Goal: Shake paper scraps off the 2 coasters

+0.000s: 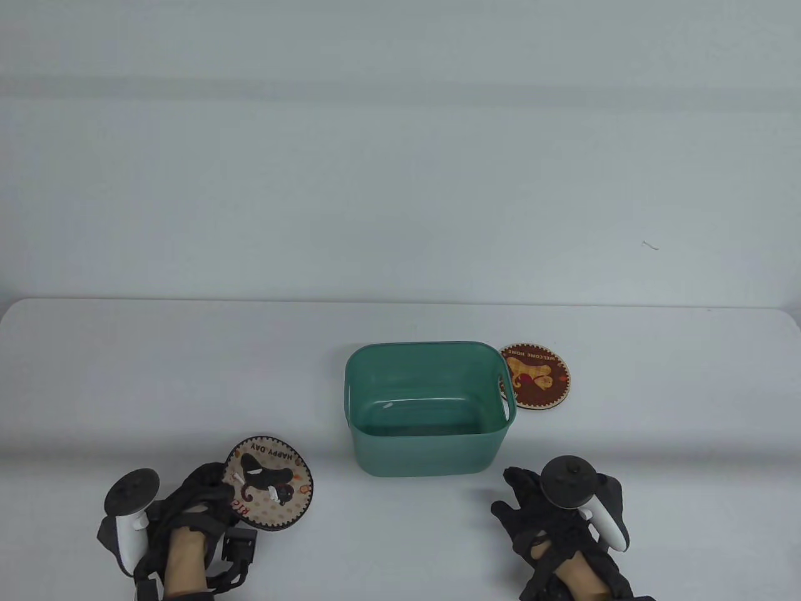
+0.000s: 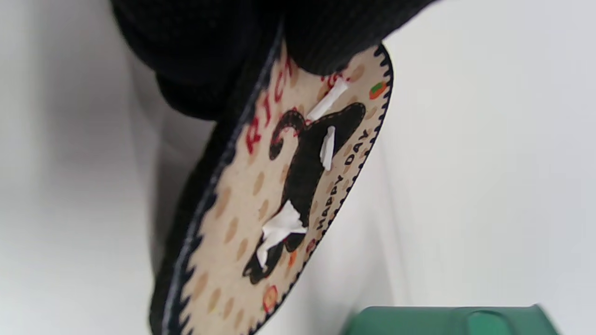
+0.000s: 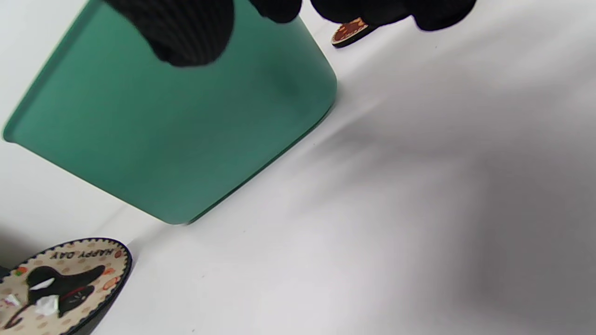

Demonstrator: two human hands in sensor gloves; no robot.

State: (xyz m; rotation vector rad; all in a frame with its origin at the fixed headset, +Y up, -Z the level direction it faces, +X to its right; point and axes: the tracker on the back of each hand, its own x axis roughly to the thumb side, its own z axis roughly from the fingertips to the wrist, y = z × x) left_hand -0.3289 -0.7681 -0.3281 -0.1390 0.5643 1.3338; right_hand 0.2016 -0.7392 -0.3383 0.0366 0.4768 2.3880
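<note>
My left hand (image 1: 200, 494) grips the near-left edge of a beige "Happy Day" coaster (image 1: 270, 481) with a black cat on it. The left wrist view shows the thumb (image 2: 344, 32) on top of that coaster (image 2: 260, 204) and three white paper scraps (image 2: 279, 228) lying on it. A brown "Welcome Home" coaster (image 1: 536, 375) lies flat on the table behind the right end of the green bin (image 1: 428, 407); I see no scraps on it. My right hand (image 1: 532, 507) rests flat on the table near the bin's front right corner, fingers spread and holding nothing.
The green plastic bin (image 3: 177, 125) stands open in the middle of the white table (image 1: 400, 538), its inside bare. The table's far edge runs just behind the bin, with a grey wall beyond.
</note>
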